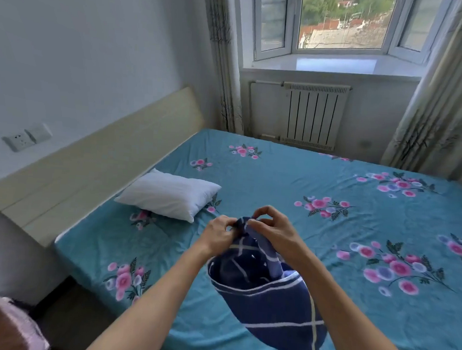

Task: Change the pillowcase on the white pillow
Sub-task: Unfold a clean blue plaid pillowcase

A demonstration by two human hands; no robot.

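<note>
Fingers of my left hand and right hand curl tight, pinching the navy pillowcase top edge, held up right of the pillow.

**One head-worn view, looking down over the bed**

A single wide-angle camera at head height faces forward and down. Both forearms reach in from the bottom edge, close up; the bed fills the middle, the window lies far ahead.

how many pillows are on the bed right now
1. The white pillow lies on the teal floral sheet near the headboard, beyond the left hand. The bed's near end is out of frame.
</note>
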